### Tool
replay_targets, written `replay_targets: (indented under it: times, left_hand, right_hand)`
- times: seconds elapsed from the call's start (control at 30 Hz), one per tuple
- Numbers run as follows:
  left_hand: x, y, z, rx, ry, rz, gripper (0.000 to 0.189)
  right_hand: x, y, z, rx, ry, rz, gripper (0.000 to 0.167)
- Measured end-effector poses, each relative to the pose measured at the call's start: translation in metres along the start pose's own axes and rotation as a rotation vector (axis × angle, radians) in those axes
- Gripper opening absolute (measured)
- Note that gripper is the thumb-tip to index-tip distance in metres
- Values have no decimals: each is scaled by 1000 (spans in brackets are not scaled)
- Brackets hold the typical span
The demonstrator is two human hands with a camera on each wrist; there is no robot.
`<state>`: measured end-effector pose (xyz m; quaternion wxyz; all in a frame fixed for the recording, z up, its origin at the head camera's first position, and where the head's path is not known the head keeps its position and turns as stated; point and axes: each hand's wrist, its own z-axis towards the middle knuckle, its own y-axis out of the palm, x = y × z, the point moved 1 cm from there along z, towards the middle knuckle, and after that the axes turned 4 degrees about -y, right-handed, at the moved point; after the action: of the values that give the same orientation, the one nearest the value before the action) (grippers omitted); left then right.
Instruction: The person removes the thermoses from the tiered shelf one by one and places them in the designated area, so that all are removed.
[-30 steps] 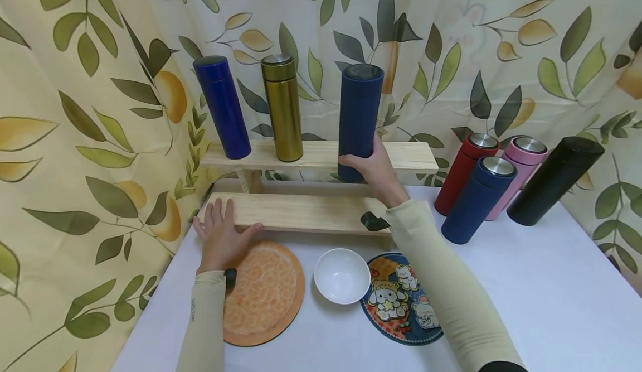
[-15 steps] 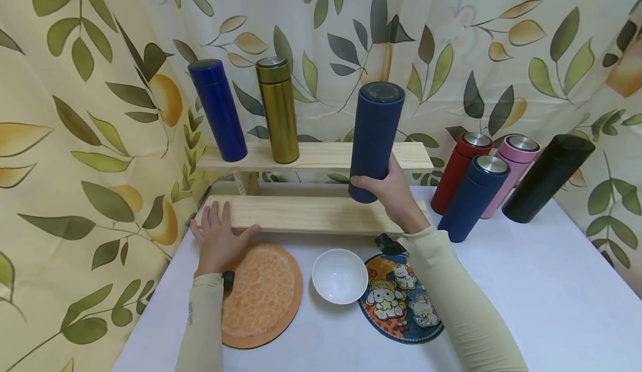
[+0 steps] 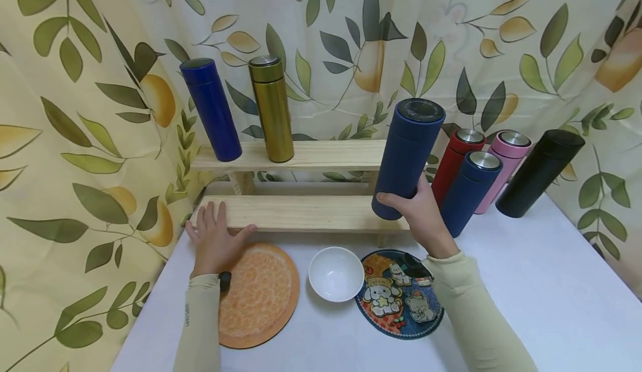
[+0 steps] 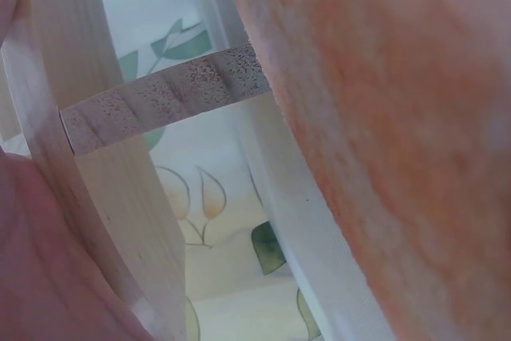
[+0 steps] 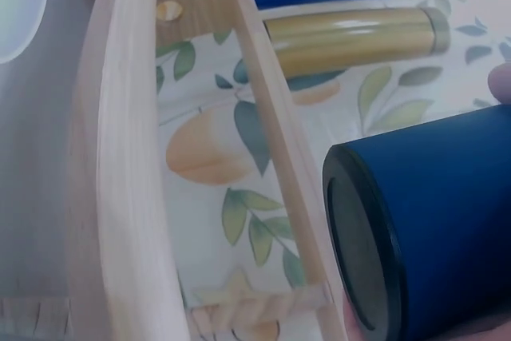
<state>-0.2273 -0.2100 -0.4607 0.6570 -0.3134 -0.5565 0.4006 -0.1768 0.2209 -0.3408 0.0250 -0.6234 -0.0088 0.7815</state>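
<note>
In the head view my right hand [image 3: 426, 221] grips a large dark-blue thermos [image 3: 408, 157] near its base. The thermos leans a little to the right, in front of the right end of the wooden two-tier rack [image 3: 301, 213]. Its dark underside shows in the right wrist view, with the blue body [image 5: 447, 213] clear of the rack. At the rack's left end my left hand [image 3: 215, 241] rests on the lower board, fingers spread. A bright-blue thermos [image 3: 210, 110] and a gold thermos [image 3: 272, 110] stand on the upper board.
Red [image 3: 458, 163], navy [image 3: 471, 193], pink [image 3: 506, 154] and black [image 3: 541, 174] thermoses stand at the right of the table. A white bowl [image 3: 336, 274] sits between an orange round mat [image 3: 261, 299] and a cartoon-patterned round mat [image 3: 401, 299]. A leaf-patterned curtain hangs behind.
My right hand has carried the large dark-blue thermos off the upper board, to the right and toward me. My left hand stays on the lower board.
</note>
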Motion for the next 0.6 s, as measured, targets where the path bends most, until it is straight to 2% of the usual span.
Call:
replay_targets:
  times: [0.33, 0.6]
  left_hand:
    - [-2, 3, -1, 12, 22, -11, 113]
    - [-3, 3, -1, 23, 21, -5, 114]
  right_hand:
    - [6, -28, -22, 83, -29, -14, 83]
    - [-1, -49, -26, 109, -47, -34, 82]
